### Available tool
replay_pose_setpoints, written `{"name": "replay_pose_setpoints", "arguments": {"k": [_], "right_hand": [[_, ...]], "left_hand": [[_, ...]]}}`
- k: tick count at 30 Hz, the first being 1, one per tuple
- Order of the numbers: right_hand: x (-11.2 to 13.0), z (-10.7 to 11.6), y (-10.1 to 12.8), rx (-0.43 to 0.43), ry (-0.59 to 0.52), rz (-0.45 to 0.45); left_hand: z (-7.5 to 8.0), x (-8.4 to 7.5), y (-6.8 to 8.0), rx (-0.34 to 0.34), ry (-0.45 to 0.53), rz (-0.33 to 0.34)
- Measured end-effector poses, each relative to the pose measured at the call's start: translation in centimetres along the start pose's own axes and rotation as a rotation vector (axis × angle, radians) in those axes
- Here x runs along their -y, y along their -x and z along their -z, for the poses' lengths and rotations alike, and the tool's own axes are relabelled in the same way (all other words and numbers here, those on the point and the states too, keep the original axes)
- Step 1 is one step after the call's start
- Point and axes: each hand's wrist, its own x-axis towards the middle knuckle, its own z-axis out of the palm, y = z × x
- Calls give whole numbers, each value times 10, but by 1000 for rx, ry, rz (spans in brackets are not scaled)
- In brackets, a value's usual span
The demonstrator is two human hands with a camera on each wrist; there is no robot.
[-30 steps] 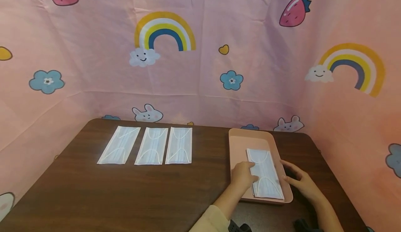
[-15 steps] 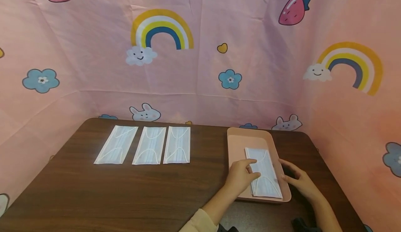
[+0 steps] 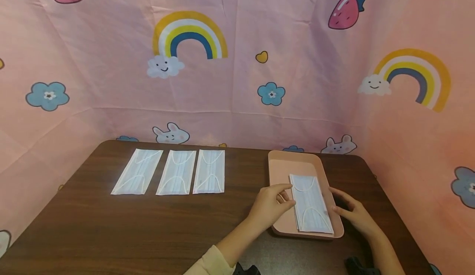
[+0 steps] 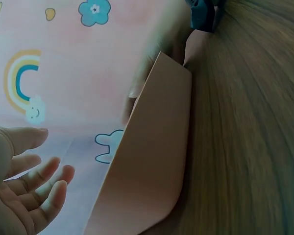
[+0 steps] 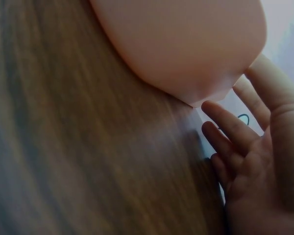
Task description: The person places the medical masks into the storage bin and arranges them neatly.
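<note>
A stack of white and pale-blue face masks (image 3: 311, 209) lies in the shallow pink tray (image 3: 283, 165), toward its right front. My left hand (image 3: 268, 205) hovers over the tray's left rim, thumb and index finger parted beside the stack's left edge. Loosely bent, empty fingers show on that hand (image 4: 32, 188) in the left wrist view. At the tray's right side, my right hand (image 3: 354, 215) has its fingertips against the rim. The right wrist view shows this hand's fingers (image 5: 230, 122) spread and lightly bent by the tray wall (image 5: 186, 44).
Three more face masks lie in a row at the table's far left: one slanted (image 3: 137, 172), one in the middle (image 3: 176, 172), one on the right (image 3: 209, 172). The brown wooden table (image 3: 148, 233) backs onto a pink patterned cloth (image 3: 237, 81).
My left hand has drawn back to the left from the mask stack, its fingers leaving the top mask. The right hand stays at the tray's right rim. The view has shifted slightly.
</note>
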Motion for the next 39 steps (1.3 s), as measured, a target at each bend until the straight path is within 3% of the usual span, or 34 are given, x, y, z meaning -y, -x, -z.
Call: {"name": "replay_pose_setpoints", "arguments": {"k": [10, 17, 23, 32, 39], "right_hand": [[1, 2, 2, -5, 13, -14], [0, 1, 2, -10, 12, -14], [0, 0, 2, -12, -6, 29], [0, -1, 2, 4, -31, 6], [0, -1, 1, -2, -23, 9]], "left_hand": [[33, 4, 19, 0, 57, 0], [58, 15, 34, -17, 21, 6], [82, 27, 47, -35, 9, 52], [129, 49, 71, -164, -42, 118], [170, 73, 92, -223, -166, 126]]}}
